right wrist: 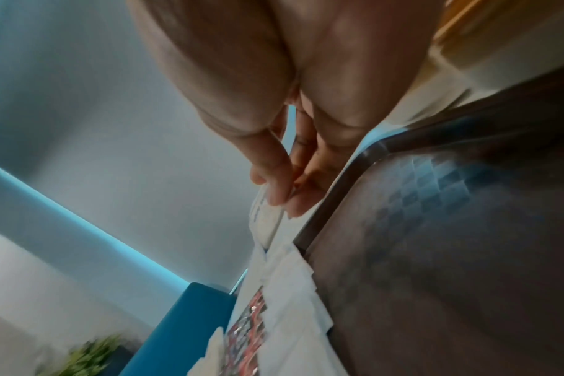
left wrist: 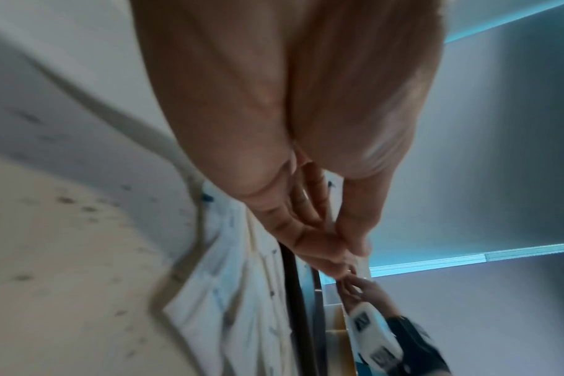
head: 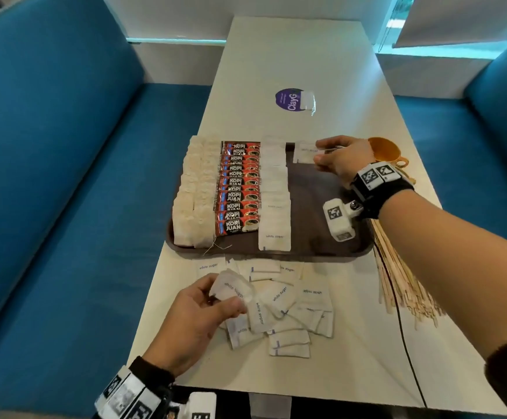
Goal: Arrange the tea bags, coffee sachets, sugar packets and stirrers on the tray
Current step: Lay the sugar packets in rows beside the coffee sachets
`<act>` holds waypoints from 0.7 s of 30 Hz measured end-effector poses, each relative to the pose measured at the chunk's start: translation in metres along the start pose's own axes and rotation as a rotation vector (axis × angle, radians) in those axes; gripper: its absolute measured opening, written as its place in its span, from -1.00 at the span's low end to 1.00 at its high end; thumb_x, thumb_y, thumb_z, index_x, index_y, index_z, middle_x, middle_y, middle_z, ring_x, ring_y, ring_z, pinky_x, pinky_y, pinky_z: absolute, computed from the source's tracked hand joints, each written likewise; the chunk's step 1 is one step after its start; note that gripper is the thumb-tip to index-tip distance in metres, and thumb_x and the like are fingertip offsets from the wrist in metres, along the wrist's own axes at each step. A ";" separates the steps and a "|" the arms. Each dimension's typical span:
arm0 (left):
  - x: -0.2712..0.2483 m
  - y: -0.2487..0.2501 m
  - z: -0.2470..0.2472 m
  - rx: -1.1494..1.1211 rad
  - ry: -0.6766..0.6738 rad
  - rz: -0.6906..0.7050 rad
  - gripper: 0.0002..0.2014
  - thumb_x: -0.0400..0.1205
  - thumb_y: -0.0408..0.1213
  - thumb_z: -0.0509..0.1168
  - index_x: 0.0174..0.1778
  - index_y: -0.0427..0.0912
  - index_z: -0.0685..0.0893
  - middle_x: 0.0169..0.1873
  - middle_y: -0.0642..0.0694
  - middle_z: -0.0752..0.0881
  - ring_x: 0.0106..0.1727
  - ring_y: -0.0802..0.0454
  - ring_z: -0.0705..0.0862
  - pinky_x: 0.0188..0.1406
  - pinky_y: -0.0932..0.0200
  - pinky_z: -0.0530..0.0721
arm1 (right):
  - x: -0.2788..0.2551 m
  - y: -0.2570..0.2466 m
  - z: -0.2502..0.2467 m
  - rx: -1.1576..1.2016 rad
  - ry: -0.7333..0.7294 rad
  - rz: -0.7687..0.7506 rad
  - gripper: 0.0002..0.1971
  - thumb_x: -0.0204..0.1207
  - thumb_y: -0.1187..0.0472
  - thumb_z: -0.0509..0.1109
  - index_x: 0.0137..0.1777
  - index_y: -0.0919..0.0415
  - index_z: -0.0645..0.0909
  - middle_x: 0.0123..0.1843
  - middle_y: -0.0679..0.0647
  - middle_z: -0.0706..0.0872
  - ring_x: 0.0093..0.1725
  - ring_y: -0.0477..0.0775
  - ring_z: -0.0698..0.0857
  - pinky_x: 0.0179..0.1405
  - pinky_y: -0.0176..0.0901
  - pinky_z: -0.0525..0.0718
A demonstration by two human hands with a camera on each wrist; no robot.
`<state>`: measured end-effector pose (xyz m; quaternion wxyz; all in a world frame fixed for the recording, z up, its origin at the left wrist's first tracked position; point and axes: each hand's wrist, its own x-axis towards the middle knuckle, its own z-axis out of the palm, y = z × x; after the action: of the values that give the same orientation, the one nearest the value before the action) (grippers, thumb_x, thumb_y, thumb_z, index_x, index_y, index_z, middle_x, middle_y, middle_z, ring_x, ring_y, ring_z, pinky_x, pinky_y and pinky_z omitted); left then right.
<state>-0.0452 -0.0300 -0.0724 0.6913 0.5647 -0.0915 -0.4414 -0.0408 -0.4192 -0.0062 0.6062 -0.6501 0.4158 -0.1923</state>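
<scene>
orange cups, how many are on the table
1. The orange cup stands on the table just past the tray's far right corner, partly hidden behind the right hand.

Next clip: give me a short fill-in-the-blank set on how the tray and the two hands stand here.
1. On the tray, the coffee sachets lie between the tea bags and a row of ____ packets.
2. The right hand holds a packet over the tray's ____ end.
3. The wooden stirrers lie on the ____, not on the tray.
4. The left hand holds a packet printed "white ____".

Missing words: sugar; far; table; sugar
</scene>
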 end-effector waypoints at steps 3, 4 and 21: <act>0.008 0.006 0.004 0.059 0.001 0.017 -0.51 0.23 -0.14 0.74 0.07 -0.15 0.86 -0.08 -0.29 0.82 -0.07 -0.14 0.76 0.06 0.02 0.75 | 0.025 -0.001 0.010 -0.092 0.014 0.023 -0.74 0.47 0.50 0.59 0.06 0.17 0.83 -0.01 0.11 0.80 -0.12 0.05 0.85 -0.14 -0.15 0.88; 0.011 0.005 0.004 0.078 -0.003 0.021 -0.50 0.24 -0.10 0.74 0.08 -0.15 0.86 -0.05 -0.27 0.84 -0.03 -0.15 0.77 0.08 -0.02 0.73 | 0.033 0.000 0.014 -0.120 0.017 0.018 -0.74 0.47 0.51 0.58 0.05 0.17 0.83 -0.03 0.12 0.81 -0.13 0.06 0.85 -0.13 -0.15 0.88; 0.027 -0.022 -0.018 0.093 0.114 0.015 -0.21 -0.16 0.09 0.87 -0.11 -0.29 0.87 -0.28 -0.42 0.79 -0.35 -0.09 0.64 -0.39 0.24 0.65 | 0.097 0.009 0.040 -0.586 0.092 -0.064 -0.87 0.42 0.34 0.66 -0.23 0.09 0.84 -0.20 0.04 0.84 -0.15 0.08 0.85 -0.14 -0.16 0.84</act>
<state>-0.0288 -0.0360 -0.1074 0.6718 0.6196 -0.0767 -0.3987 0.0429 -0.4686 -0.0471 0.3670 -0.8009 0.4597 -0.1122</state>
